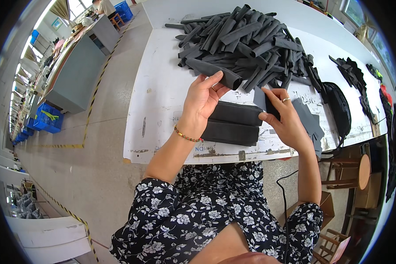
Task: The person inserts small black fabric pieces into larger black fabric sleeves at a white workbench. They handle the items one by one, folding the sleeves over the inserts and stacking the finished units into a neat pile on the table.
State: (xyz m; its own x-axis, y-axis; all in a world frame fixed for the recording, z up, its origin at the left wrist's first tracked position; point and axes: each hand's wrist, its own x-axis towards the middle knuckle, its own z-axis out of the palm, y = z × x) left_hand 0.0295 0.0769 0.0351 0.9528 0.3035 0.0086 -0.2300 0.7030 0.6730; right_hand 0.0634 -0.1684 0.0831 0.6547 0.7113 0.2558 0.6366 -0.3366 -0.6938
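Observation:
My left hand (pixel 201 97) pinches a dark grey fabric tube (pixel 207 69) between thumb and fingers, its open end facing right. A thin, flat dark grey piece (pixel 260 99) is gripped in my right hand (pixel 290 118), just right of the tube's mouth and apart from it. Below both hands, two neat stacks of flat dark strips lie side by side: the farther stack (pixel 235 113) and the nearer stack (pixel 231 133). Beyond them rises a large loose pile of similar grey tubes (pixel 246 42). More flat grey pieces (pixel 307 118) lie fanned out beside my right wrist.
All this rests on a scuffed white table (pixel 152 101). A black pouch (pixel 337 108) and dark fabric scraps (pixel 354 75) lie at its right. A black cable (pixel 281 182) hangs near my right arm, by a wooden stool (pixel 364 171). A blue crate (pixel 48 118) stands far left.

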